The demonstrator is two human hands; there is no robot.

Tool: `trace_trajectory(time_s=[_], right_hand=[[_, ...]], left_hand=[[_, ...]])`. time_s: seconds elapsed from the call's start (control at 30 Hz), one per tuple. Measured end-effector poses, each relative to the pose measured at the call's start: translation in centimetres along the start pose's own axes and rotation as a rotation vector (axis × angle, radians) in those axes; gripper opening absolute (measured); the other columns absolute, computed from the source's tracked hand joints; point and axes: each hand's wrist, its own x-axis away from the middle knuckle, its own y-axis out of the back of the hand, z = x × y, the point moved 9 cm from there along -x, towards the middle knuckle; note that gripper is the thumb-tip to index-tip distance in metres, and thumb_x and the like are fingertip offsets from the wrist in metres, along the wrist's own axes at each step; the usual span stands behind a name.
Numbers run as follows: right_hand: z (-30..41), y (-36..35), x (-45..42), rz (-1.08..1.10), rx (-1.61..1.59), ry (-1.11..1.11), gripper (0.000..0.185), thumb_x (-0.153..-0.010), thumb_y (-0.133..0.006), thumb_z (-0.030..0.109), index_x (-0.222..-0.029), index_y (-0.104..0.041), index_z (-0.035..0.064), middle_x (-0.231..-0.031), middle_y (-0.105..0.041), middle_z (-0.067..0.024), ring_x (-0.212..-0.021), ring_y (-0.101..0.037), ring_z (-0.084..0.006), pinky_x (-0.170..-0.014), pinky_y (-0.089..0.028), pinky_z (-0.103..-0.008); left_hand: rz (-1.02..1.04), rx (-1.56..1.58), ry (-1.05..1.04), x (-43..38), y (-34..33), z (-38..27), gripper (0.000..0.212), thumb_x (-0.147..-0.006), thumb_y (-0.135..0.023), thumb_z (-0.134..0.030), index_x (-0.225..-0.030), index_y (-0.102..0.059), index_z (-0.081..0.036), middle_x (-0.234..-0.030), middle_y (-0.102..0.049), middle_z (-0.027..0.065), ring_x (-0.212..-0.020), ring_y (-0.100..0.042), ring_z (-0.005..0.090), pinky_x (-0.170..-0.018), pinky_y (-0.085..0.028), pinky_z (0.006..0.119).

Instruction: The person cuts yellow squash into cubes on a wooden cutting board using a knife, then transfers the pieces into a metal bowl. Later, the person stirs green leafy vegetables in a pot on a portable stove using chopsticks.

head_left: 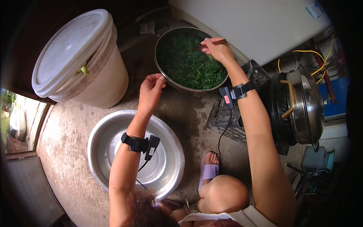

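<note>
A wide round pan full of dark green leafy vegetables stands in front of me, with a faint haze over part of it. My right hand grips a brown stick-like utensil, probably chopsticks, whose lower end reaches over the greens. At the pan's near left edge, my left hand pinches the rim between thumb and fingers. Beneath my left forearm lies a wide aluminium basin, its inside bare where it shows.
A white lidded bucket stands at left, something pale green poking out below its lid. On the right are a black plastic crate, a lidded steel pot and yellow cable. A white appliance-like panel borders the pan's far side.
</note>
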Motion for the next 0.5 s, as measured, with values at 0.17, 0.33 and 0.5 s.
trace_trajectory(time_s=[0.17,0.33,0.5], right_hand=[[0.7,4.8,-0.3,-0.211,0.435,0.102,0.033,-0.089,-0.065,0.032,-0.079,-0.069,0.0009,-0.081,-0.073,-0.0122,-0.077,-0.072,-0.0269,-0.074,-0.054,-0.0375],[1.9,7.3,0.8,-0.3,0.351,0.101,0.033,-0.088,-0.066,0.034,-0.085,-0.074,0.0022,-0.077,-0.073,-0.0133,-0.074,-0.072,-0.0277,-0.072,-0.055,-0.0359],[1.1,-0.1,0.8,0.006,0.175,0.109,0.032,-0.091,-0.068,0.032,-0.093,-0.075,0.001,-0.081,-0.074,-0.0073,-0.071,-0.07,-0.0133,-0.067,-0.054,-0.0257]], left_hand=[[0.012,0.024,-0.063,0.6,-0.3,-1.1,0.03,-0.097,-0.063,-0.02,-0.114,-0.059,0.005,-0.1,-0.067,0.0094,-0.091,-0.064,0.0129,-0.083,-0.052,0.026],[-0.025,-0.028,-0.042,1.1,1.6,-0.8,0.034,-0.097,-0.064,-0.022,-0.116,-0.058,0.006,-0.101,-0.067,0.0101,-0.092,-0.064,0.0135,-0.083,-0.052,0.026],[0.014,-0.018,-0.057,1.0,0.6,-0.7,0.036,-0.096,-0.064,-0.023,-0.116,-0.058,0.006,-0.101,-0.067,0.0103,-0.091,-0.064,0.0135,-0.083,-0.052,0.026]])
